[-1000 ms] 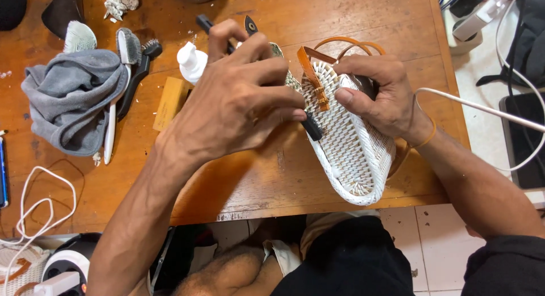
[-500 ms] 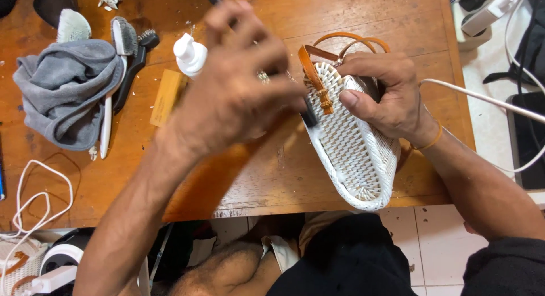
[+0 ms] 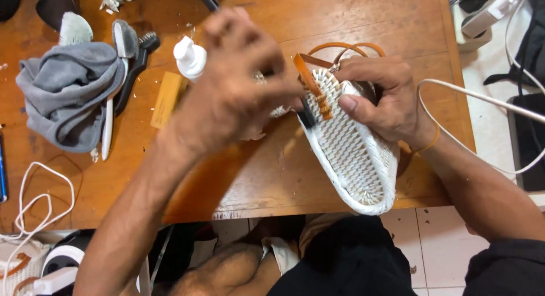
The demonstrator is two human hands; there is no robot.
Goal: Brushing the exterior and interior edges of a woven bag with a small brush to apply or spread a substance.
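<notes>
Head view: the left hand (image 3: 238, 86) is motion-blurred, its grip and contents impossible to tell, and it hides part of the white woven bag (image 3: 355, 154). The right hand (image 3: 383, 97) clasps the tan-strapped bag, which overhangs the tabletop (image 3: 272, 176) edge.

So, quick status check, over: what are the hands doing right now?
Right hand gripping white woven bag with tan leather straps. Left hand blurred, at bag's edge; what it holds unclear. White plastic bottle close behind left hand.
</notes>
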